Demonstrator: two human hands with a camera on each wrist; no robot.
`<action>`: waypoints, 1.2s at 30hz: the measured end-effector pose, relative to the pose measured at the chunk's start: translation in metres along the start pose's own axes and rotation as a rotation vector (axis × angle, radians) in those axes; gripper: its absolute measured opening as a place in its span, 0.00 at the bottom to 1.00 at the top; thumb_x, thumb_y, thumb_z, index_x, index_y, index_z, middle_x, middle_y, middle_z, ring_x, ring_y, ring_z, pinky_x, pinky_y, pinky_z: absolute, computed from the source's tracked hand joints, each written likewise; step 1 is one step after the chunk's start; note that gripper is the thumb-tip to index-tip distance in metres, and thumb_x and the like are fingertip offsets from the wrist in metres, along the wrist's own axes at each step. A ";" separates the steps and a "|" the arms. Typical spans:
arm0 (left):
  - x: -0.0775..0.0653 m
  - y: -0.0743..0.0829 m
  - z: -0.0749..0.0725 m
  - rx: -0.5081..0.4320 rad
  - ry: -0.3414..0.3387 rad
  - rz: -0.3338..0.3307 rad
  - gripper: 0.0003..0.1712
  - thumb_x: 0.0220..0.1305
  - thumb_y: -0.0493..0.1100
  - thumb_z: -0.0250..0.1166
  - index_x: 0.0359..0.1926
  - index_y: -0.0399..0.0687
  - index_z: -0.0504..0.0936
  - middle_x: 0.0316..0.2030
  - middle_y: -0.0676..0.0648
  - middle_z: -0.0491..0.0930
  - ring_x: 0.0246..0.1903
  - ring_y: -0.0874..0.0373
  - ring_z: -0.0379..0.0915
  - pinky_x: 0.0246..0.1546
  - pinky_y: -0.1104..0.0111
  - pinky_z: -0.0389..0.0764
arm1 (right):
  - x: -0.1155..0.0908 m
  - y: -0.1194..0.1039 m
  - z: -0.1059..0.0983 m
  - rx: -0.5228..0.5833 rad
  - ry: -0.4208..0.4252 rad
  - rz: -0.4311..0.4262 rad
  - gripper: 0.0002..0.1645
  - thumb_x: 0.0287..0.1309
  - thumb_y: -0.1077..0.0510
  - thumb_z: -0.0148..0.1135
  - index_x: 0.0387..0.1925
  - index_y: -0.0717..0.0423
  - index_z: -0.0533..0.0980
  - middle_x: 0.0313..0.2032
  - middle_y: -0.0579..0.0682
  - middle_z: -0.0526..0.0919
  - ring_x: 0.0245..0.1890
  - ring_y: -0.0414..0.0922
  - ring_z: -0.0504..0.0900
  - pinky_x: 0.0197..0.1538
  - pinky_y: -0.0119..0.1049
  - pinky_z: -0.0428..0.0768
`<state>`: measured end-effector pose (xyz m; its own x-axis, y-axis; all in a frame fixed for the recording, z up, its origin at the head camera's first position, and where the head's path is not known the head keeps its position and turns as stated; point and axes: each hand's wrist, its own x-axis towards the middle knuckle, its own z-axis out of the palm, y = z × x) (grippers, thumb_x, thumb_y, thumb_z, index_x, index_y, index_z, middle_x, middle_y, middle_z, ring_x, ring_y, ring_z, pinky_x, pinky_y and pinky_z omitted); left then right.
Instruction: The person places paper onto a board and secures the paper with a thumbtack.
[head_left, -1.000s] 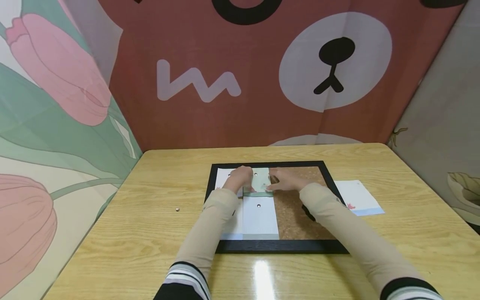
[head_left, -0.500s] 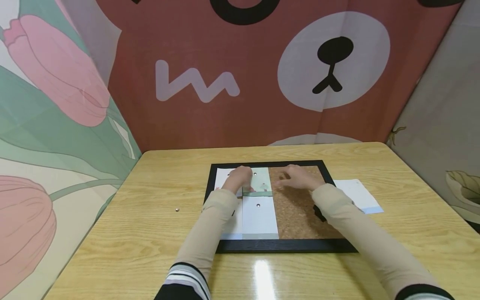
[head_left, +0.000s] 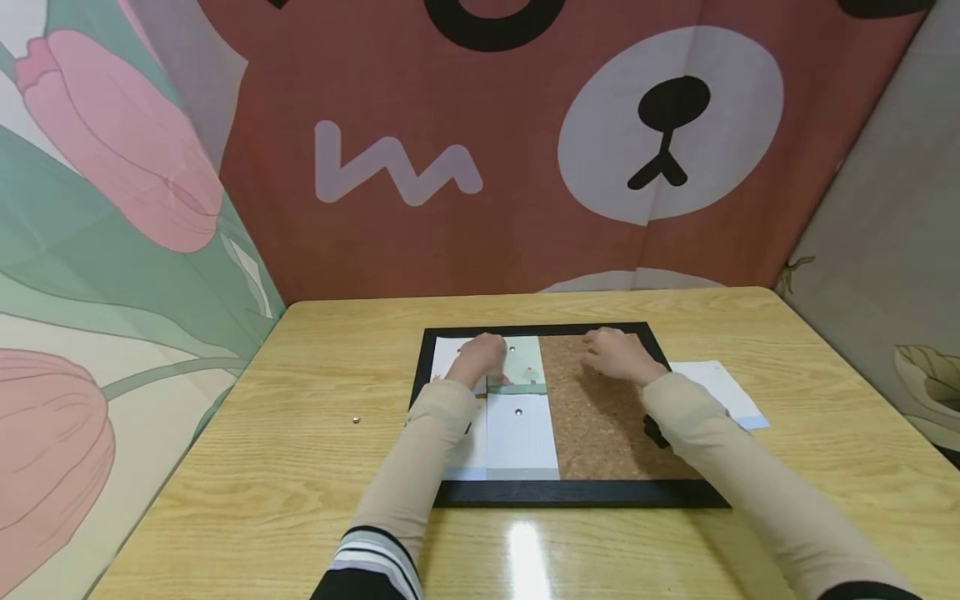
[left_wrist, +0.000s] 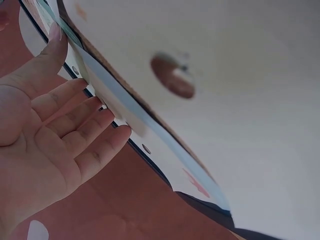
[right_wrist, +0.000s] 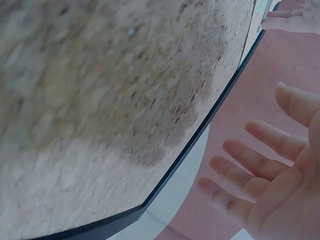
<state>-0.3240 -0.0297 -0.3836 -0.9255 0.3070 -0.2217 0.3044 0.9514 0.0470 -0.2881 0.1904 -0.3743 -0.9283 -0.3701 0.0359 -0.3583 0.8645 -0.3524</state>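
Observation:
A cork board with a black frame lies on the wooden table. Paper sheets cover its left half, among them a pale green sheet at the top and a white sheet below it, held by a shiny thumbtack. My left hand rests at the upper sheets. In the left wrist view its fingers are extended, with the tips at the papers and the thumb near the green sheet. My right hand hovers over the bare cork at the upper right, fingers loosely bent and holding nothing.
A loose thumbtack lies on the table to the left of the board. Another white sheet with a blue lower edge lies beside the board's right side, partly behind my right sleeve. A printed cloth hangs behind the table.
My right hand has left the green sheet's right edge and moved right over the bare cork. My left hand has stayed in place on the upper sheets.

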 end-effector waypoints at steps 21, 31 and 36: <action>-0.005 0.000 -0.002 -0.003 0.031 0.017 0.30 0.41 0.54 0.72 0.46 0.43 0.78 0.43 0.45 0.77 0.39 0.53 0.72 0.47 0.50 0.68 | -0.022 0.023 -0.019 -0.021 0.053 0.122 0.17 0.59 0.68 0.49 0.48 0.74 0.69 0.46 0.70 0.72 0.45 0.61 0.73 0.42 0.49 0.73; -0.006 0.000 -0.001 -0.008 0.027 0.018 0.28 0.43 0.53 0.71 0.45 0.43 0.79 0.43 0.46 0.77 0.39 0.54 0.71 0.47 0.51 0.68 | -0.033 0.037 -0.026 0.018 0.085 0.117 0.17 0.56 0.70 0.49 0.47 0.75 0.70 0.43 0.71 0.73 0.35 0.59 0.76 0.35 0.48 0.73; -0.006 0.001 -0.002 -0.007 0.013 -0.002 0.31 0.42 0.54 0.71 0.47 0.44 0.78 0.44 0.46 0.77 0.40 0.54 0.71 0.48 0.50 0.67 | -0.034 0.049 -0.026 -0.024 0.091 0.123 0.17 0.55 0.69 0.53 0.46 0.73 0.71 0.42 0.70 0.74 0.34 0.56 0.76 0.33 0.45 0.73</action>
<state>-0.3186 -0.0303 -0.3805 -0.9289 0.3056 -0.2093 0.3011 0.9521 0.0536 -0.2764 0.2541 -0.3689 -0.9702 -0.2294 0.0783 -0.2423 0.9099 -0.3367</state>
